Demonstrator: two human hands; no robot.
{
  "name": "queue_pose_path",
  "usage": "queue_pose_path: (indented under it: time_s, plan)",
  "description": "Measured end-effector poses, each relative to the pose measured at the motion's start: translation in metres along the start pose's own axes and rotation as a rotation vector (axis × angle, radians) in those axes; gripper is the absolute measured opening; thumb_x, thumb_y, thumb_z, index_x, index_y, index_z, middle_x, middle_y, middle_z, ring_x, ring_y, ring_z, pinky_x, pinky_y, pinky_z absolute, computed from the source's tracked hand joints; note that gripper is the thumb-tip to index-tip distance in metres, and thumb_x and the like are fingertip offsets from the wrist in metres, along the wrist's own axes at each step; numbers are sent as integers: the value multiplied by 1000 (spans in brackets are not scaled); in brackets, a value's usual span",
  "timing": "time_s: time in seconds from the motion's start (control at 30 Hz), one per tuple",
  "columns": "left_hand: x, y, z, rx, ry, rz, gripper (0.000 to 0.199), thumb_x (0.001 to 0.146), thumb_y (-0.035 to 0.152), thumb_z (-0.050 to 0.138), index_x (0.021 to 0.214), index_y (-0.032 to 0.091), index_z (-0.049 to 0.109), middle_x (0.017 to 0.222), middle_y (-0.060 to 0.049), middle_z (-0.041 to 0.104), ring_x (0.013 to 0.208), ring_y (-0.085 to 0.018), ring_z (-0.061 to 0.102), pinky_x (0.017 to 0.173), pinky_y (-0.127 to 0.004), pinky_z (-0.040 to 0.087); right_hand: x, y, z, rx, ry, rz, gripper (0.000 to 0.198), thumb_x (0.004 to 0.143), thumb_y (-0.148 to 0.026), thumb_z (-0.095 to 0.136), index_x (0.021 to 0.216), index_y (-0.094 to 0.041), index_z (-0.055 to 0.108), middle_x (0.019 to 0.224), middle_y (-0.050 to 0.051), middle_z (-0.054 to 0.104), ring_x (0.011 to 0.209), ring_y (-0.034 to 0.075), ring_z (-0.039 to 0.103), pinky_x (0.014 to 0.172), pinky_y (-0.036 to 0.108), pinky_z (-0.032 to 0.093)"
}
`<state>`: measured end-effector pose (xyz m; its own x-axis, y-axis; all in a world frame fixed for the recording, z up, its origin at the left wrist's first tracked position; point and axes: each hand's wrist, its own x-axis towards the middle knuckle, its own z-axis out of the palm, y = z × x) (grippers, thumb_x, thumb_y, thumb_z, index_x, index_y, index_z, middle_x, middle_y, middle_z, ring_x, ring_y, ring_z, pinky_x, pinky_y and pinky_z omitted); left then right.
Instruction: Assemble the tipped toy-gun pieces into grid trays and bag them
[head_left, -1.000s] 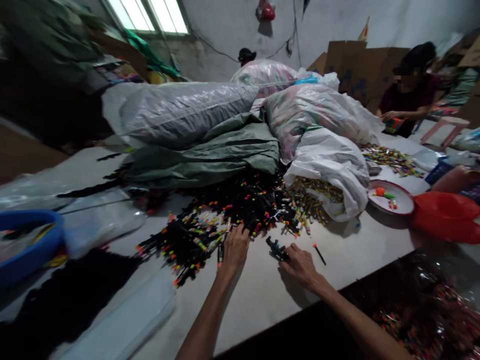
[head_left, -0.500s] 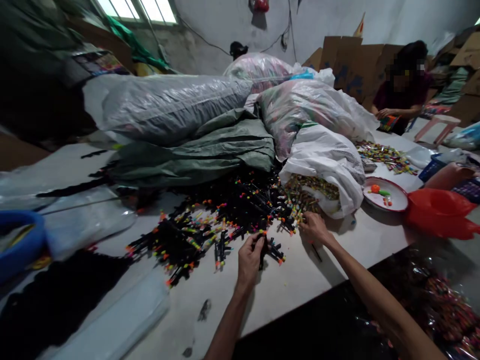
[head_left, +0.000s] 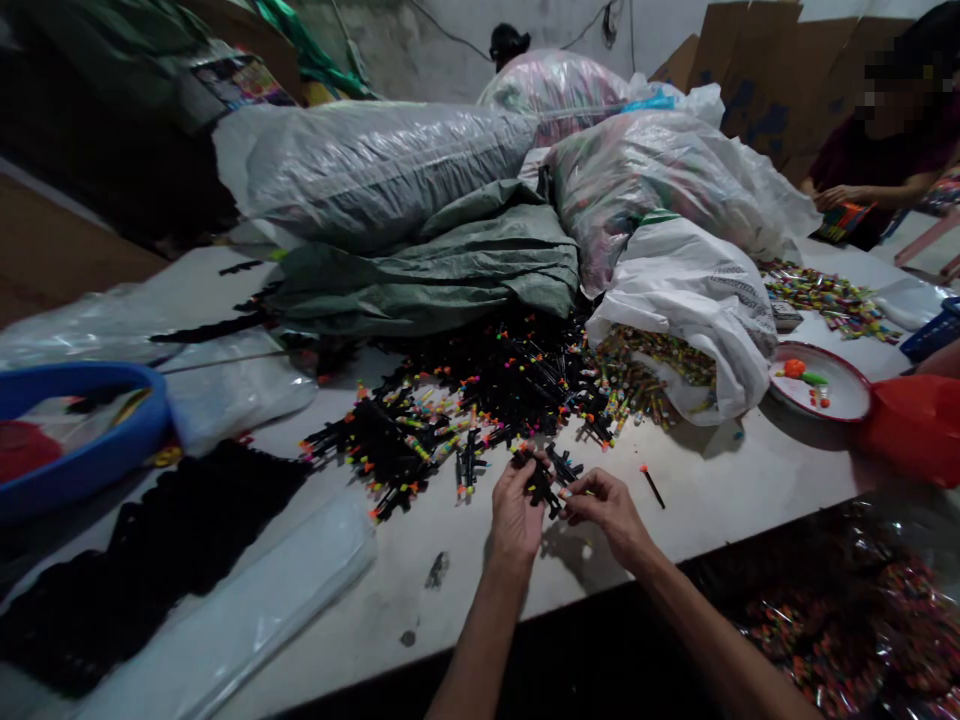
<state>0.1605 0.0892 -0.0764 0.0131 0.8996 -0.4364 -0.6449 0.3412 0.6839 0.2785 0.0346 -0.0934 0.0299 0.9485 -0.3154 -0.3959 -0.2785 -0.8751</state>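
My left hand [head_left: 516, 510] is closed around a small black plastic toy gun [head_left: 541, 490] just above the front of the table. Close on its right, my right hand [head_left: 609, 508] pinches a tiny piece, pale at the tip, against the toy gun's end; its kind is too small to make out. Behind my hands spreads a heap of black toy guns [head_left: 517, 375] with bright coloured tips. Short multicoloured sticks [head_left: 660, 362] spill from the mouth of a white sack [head_left: 694, 270]. One thin black stick with an orange end [head_left: 653, 488] lies right of my right hand.
Big stuffed bags [head_left: 390, 170] and a green sack [head_left: 442, 270] stand behind the heap. A blue basin [head_left: 150, 420] and black material [head_left: 172, 540] are at left. A red-rimmed plate [head_left: 847, 400] and a red bag [head_left: 915, 425] sit at right. Another person [head_left: 877, 170] works at back right.
My right hand has moved from the multicoloured sticks by the white sack to the toy gun in my left hand. The camera view has turned left and tilted down.
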Motion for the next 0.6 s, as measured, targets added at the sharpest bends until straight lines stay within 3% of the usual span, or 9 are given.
queue_pose_path:
  time_s: [0.17, 0.3, 0.4, 0.6]
  plan:
    - [-12, -2, 2, 24, 38, 93, 31, 66, 26, 73, 94, 20, 63, 82, 3, 63, 75, -9, 59, 71, -21, 45, 5, 17, 11, 156, -12, 63, 36, 56, -30, 81, 80, -16, 58, 53, -5, 60, 45, 11, 58, 46, 20, 43]
    - [-22, -6, -10, 119, -155, -28, 44, 61, 24, 78, 102, 19, 63, 95, -2, 66, 78, -11, 61, 69, -22, 46, 12, 8, 2, 298, -6, 161, 33, 55, -26, 82, 76, -15, 59, 58, -3, 61, 44, 8, 55, 45, 18, 42]
    - [-24, -13, -23, 180, -254, -133, 45, 58, 20, 80, 100, 14, 64, 87, -4, 67, 68, -11, 60, 64, -24, 47, 11, 0, -3, 231, -37, 164, 29, 57, -26, 80, 72, -14, 59, 55, -3, 60, 41, 7, 53, 45, 18, 40]
    - [-18, -17, -34, 213, -106, -76, 35, 59, 24, 81, 85, 12, 61, 72, -1, 64, 54, -6, 52, 46, -17, 38, 1, -2, 1, 11, -36, -40, 31, 66, -39, 75, 81, -15, 63, 56, -3, 60, 46, 9, 55, 49, 21, 42]
